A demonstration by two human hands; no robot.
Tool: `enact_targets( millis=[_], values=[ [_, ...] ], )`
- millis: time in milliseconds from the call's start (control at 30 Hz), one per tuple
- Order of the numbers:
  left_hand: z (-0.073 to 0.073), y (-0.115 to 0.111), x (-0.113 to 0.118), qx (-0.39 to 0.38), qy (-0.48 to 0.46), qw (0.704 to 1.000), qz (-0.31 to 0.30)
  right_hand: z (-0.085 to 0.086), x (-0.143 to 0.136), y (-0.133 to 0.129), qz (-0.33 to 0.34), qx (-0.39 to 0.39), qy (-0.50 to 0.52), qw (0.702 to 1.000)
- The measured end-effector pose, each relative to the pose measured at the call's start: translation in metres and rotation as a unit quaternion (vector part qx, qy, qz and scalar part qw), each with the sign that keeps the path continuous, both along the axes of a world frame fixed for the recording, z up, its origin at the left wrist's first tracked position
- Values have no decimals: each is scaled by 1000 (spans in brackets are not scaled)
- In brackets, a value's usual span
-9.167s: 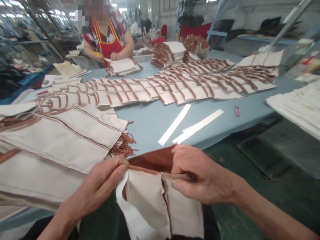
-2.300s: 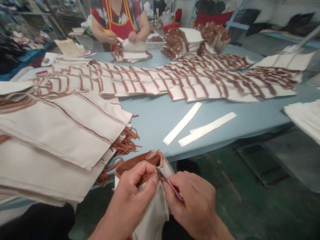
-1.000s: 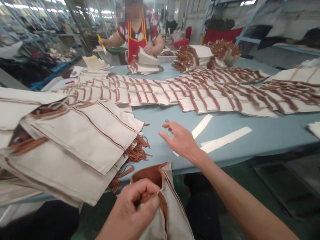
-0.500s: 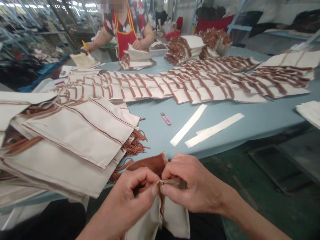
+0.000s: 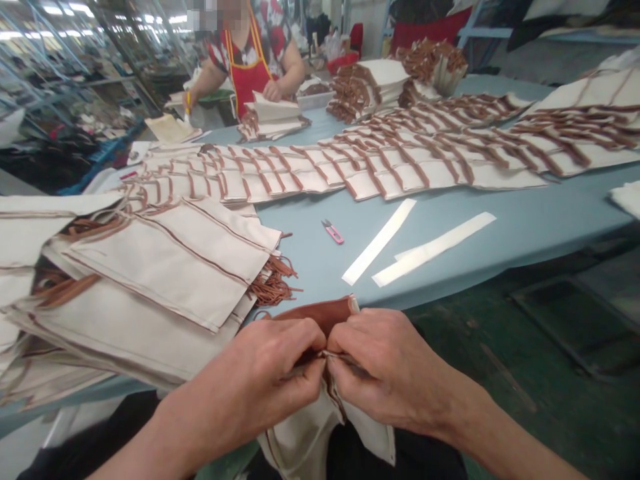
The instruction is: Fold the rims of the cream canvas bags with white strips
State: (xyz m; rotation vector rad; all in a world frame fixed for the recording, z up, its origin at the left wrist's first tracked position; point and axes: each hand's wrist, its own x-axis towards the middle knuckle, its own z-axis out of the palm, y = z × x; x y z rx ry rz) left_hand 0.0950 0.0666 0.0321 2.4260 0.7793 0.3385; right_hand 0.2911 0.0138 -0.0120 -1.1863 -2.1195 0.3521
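A cream fabric piece with brown trim (image 5: 305, 433) hangs over my lap, below the near edge of the table. My left hand (image 5: 280, 373) pinches its upper seam from the left, fingers curled. From the right, my right hand (image 5: 375, 360) grips the same seam, so the two hands almost touch at the middle. A brown flap (image 5: 320, 313) of the piece rises behind my fingers. The exact spot between my fingertips is partly hidden.
Cream panels with brown cords (image 5: 175, 260) are piled at the left. Pink thread snips (image 5: 333, 232) and white strips (image 5: 380, 243) lie on the blue table (image 5: 295, 233). Overlapping panels (image 5: 300, 167) run across it. Beyond, a person in a red apron (image 5: 253, 73) handles fabric.
My left hand has shifted right and up, its fingers now folded more tightly on the seam. The fabric below has spread. Across the table, the person's hand with the yellow tool has moved.
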Motion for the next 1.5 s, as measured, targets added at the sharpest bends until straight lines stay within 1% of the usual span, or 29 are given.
enact_targets(
  millis=[100, 200, 300, 367, 467, 533, 600, 700, 767, 867, 933, 1000, 1033, 1100, 1167, 1200, 1267, 1333, 1367, 1433, 1500],
  values=[
    [2, 1, 5, 7, 29, 999, -35, -3, 1, -3, -16, -23, 0, 1000],
    [-1, 3, 6, 12, 23, 996, -86, -3, 2, -5, -36, -65, -16, 997],
    [-5, 5, 2, 47, 19, 994, -98, 0, 3, -4, -57, -70, -25, 996],
    [-7, 6, -2, 73, 21, 992, -105, 3, 5, -2, -46, -79, 12, 996],
    [-8, 9, -6, 120, 11, 983, -137, 8, 10, 0, -12, -139, 78, 987],
    [-6, 10, -7, 157, -3, 975, -160, 11, 13, 1, 8, -197, 114, 974],
    [-4, 11, -5, 188, -14, 965, -180, 14, 17, 1, 33, -252, 161, 954],
    [-2, 13, -1, 219, 0, 953, -209, 16, 22, 2, 74, -335, 236, 909],
    [-4, 13, 0, 236, 27, 947, -215, 15, 24, 4, 86, -377, 266, 883],
    [-11, 11, 0, 256, 46, 945, -199, 10, 24, 6, 68, -411, 282, 864],
    [-17, 8, 1, 242, 20, 953, -183, 6, 22, 5, 52, -419, 282, 862],
    [-21, 3, 2, 173, -32, 972, -157, 4, 22, 2, 54, -402, 280, 870],
    [-21, 1, 3, 126, -55, 982, -130, 4, 21, 1, 57, -381, 275, 881],
    [-19, -3, 4, 37, -77, 994, -69, 5, 21, -3, 53, -322, 251, 911],
    [-15, -5, 5, -20, -67, 997, -35, 6, 20, -7, 29, -246, 210, 946],
    [-14, -4, 6, -41, -56, 997, -33, 6, 19, -8, 18, -209, 186, 960],
    [-13, -2, 5, -87, -26, 995, -47, 4, 17, -10, 1, -145, 142, 979],
    [-17, 1, 3, -104, 10, 992, -72, 0, 15, -12, -11, -100, 99, 990],
    [-20, 3, 1, -95, 24, 991, -91, -3, 14, -12, -18, -86, 79, 993],
    [-26, 5, -2, -53, 40, 990, -123, -8, 13, -14, -35, -66, 43, 996],
    [-28, 7, -6, -35, 42, 990, -130, -11, 11, -16, -43, -52, 21, 998]
  ],
)
